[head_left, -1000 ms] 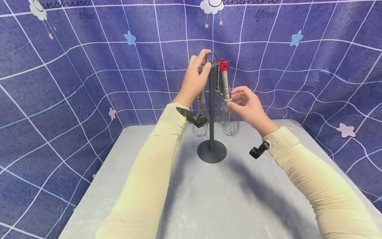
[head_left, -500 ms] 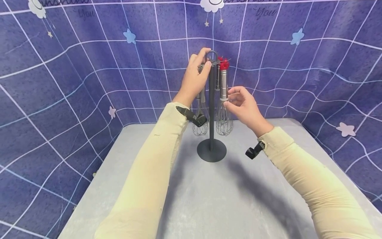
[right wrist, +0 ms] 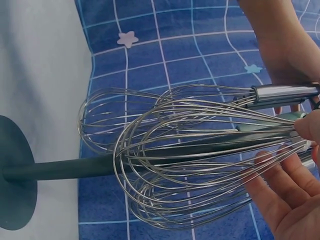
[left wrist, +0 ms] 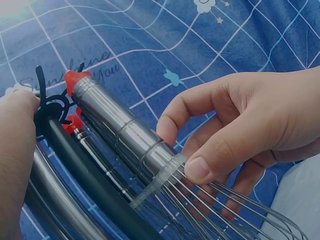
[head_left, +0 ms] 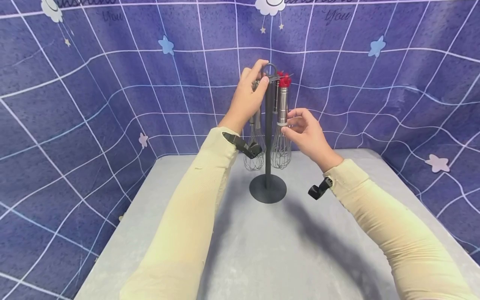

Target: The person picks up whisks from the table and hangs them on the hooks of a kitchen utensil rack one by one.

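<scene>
A dark grey whisk stand (head_left: 268, 137) with a round base rises from the table, several wire whisks hanging from its top. My left hand (head_left: 244, 100) grips the stand's top, thumb in front and fingers behind, partly hidden. To the right of the pole hangs a whisk (head_left: 283, 104) with a steel handle, red end and pale collar. My right hand (head_left: 308, 131) holds it at the collar; the thumb (left wrist: 198, 169) presses there in the left wrist view, with the index fingertip by the handle. A second red-ended whisk (left wrist: 95, 157) hangs behind it. Other whisks (head_left: 255, 156) hang under my left hand.
The grey-white table (head_left: 258, 250) extends in front of the stand. Blue-purple grid cloth (head_left: 210, 37) with stars covers the back and both sides. Each sleeve carries a small black wrist camera (head_left: 320, 188).
My right hand has moved slightly left with the whisk, which has swung from tilted to nearly upright beside the pole. The left hand has kept its place on the stand.
</scene>
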Demonstrator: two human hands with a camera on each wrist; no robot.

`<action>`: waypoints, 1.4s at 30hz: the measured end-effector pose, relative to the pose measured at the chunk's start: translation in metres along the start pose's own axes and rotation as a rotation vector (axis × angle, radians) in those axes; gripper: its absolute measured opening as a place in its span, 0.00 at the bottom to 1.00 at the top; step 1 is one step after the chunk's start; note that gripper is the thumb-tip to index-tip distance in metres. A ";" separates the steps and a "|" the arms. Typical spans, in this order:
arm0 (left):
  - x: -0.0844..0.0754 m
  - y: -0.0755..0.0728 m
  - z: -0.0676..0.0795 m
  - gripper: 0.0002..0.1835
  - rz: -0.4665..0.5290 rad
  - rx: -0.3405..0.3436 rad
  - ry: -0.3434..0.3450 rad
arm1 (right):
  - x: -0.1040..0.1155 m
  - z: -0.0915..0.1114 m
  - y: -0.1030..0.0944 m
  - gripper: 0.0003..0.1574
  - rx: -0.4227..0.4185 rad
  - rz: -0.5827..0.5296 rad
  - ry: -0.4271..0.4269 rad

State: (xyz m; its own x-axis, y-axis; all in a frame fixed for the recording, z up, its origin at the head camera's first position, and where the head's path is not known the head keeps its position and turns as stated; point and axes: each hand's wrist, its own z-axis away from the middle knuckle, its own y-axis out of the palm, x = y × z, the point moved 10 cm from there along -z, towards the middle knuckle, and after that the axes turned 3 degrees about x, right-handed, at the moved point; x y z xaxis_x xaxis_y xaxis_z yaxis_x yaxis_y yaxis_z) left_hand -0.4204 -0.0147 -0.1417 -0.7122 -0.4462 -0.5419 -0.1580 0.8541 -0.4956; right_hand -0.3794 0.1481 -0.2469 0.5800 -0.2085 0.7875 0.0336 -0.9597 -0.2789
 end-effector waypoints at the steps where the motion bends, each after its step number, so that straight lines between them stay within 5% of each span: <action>1: 0.001 0.000 0.000 0.22 -0.003 0.002 -0.002 | -0.001 0.000 0.001 0.26 0.003 0.001 0.003; 18: -0.003 0.002 0.001 0.24 -0.066 0.107 -0.035 | -0.007 0.000 0.000 0.24 -0.004 0.025 0.002; 30: -0.006 -0.003 -0.001 0.24 -0.090 0.103 -0.028 | -0.001 -0.004 0.003 0.27 0.026 0.061 0.010; 42: -0.010 -0.004 0.001 0.27 -0.127 0.149 -0.072 | 0.028 0.002 0.004 0.25 0.030 0.099 -0.010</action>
State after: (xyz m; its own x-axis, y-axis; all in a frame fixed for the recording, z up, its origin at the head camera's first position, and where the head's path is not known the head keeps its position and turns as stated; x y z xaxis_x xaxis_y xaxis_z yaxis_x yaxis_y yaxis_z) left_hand -0.4123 -0.0143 -0.1346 -0.6417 -0.5700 -0.5131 -0.1365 0.7432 -0.6550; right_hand -0.3616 0.1393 -0.2272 0.5895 -0.3001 0.7499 -0.0004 -0.9285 -0.3713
